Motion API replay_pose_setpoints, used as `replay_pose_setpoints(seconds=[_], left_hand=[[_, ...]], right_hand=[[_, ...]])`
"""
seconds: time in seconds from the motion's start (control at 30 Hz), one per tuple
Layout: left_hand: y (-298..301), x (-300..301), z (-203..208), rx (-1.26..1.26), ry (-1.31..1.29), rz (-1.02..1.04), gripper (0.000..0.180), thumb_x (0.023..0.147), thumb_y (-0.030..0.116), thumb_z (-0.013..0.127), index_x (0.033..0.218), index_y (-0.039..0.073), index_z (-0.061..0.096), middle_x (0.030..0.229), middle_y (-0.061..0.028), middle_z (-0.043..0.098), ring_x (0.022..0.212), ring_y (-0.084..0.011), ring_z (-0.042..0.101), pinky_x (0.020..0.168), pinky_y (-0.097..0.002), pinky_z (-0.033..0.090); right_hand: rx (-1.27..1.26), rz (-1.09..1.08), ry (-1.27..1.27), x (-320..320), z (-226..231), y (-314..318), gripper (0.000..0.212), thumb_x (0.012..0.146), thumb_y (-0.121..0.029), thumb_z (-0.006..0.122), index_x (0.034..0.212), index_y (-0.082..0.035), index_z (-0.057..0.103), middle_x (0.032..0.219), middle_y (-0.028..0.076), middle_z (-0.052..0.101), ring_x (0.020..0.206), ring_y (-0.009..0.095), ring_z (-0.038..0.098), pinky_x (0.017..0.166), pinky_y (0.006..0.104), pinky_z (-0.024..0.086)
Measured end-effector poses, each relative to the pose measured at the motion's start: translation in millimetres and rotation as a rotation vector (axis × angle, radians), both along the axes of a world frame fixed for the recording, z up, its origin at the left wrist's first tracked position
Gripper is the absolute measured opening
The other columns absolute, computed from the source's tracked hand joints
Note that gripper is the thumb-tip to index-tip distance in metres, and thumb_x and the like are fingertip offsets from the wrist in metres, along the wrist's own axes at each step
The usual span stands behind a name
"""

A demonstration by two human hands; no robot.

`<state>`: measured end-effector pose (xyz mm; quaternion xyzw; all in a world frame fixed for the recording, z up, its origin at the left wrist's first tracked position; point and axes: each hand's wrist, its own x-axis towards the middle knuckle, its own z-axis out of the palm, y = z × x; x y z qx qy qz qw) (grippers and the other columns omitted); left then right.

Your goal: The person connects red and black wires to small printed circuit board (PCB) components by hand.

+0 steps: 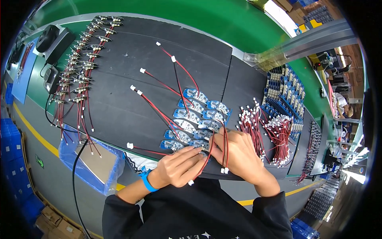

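A panel of blue circuit boards (187, 116) lies at the near edge of the black mat. Several boards have red-and-black cables with white plugs; some trail to the left across the mat. My left hand (179, 166), with a blue wristband (148, 181), is closed on the near end of the panel, fingertips on the nearest board. My right hand (238, 154) pinches a red-and-black cable (225, 149) close to that board. Its white plugs hang near the table edge. Another red wire (206, 161) runs between my hands. The fingertips partly hide the contact point.
Bundles of red-and-black cables (280, 139) lie to the right, in front of stacked blue boards (284, 89). Rows of wired boards (81, 65) stand at the far left. A metal post (306, 42) rises at the far right. A blue plastic-lined box (93, 163) sits below the left edge.
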<state>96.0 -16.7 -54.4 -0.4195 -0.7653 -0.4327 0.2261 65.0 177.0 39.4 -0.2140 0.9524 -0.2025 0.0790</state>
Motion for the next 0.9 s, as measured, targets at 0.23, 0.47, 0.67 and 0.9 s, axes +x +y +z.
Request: replay_pose_setpoints(seconds=[0.23,0.47,0.67,0.9], left_hand=[[0,-1,3,-0.001,-0.013,-0.003,0.021,0.08,0.004,0.067,0.1,-0.003,0.071,0.088,-0.0122,0.071,0.091,-0.028,0.072,0.084,-0.0393,0.059],[-6,2,4,-0.111,-0.008,0.006,0.018,0.082,0.007,0.068,0.096,-0.004,0.07,0.083,-0.0163,0.067,0.081,-0.0337,0.069,0.075,-0.0447,0.06],[-2,2,5,-0.119,-0.039,0.003,0.013,0.078,-0.004,0.067,0.09,-0.008,0.066,0.079,-0.0196,0.068,0.076,-0.0377,0.069,0.062,-0.042,0.055],[11,0,6,-0.061,-0.009,0.013,0.013,0.08,-0.008,0.062,0.093,-0.009,0.066,0.084,-0.0204,0.07,0.078,-0.0396,0.07,0.069,-0.0444,0.057]], right_hand=[[0.16,0.212,0.013,-10,13,-9,0.011,0.075,-0.008,0.067,0.075,0.0,0.059,0.07,0.014,0.06,0.065,0.031,0.065,0.051,0.0408,0.049],[0.294,0.359,-0.006,-10,2,-27,0.013,0.07,-0.01,0.066,0.076,0.0,0.062,0.071,0.012,0.063,0.07,0.023,0.068,0.05,0.0332,0.05],[0.168,0.299,0.036,-7,-12,-27,0.01,0.07,-0.012,0.067,0.074,-0.004,0.063,0.072,0.01,0.064,0.071,0.025,0.069,0.055,0.036,0.052],[-0.046,0.015,-0.162,3,28,33,0.025,0.092,-0.02,0.061,0.079,0.001,0.063,0.075,0.015,0.065,0.076,0.035,0.067,0.062,0.0445,0.052]])
